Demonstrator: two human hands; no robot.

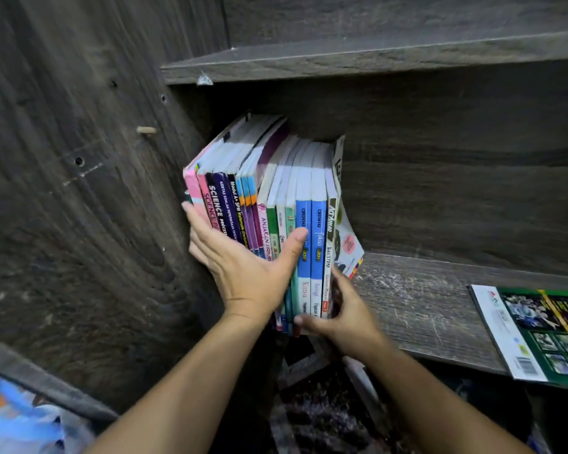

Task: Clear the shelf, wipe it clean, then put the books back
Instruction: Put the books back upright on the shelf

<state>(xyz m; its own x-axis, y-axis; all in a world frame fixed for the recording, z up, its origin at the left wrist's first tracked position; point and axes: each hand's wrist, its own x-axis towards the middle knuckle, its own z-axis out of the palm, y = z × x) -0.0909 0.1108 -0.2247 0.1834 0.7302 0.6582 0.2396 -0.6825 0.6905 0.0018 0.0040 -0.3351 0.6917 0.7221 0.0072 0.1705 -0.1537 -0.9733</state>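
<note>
The row of books [318, 224] stands upright, spines facing near, at the left end of the shelf [417, 299], close to the side panel [79, 191]. The left hand [243, 267] lies flat against the left cover of the row, fingers straight, thumb spread across the spines. The right hand [345, 319] grips the lower right corner of the row, fingers curled round the right side and thumb at the near bottom edge. Whether the row rests on the board cannot be determined. The rightmost thin book [346, 237] bows outward to the right. A green magazine [545, 332] lies flat at the right, overhanging the near edge. The shelf surface shows pale scuffs.
</note>
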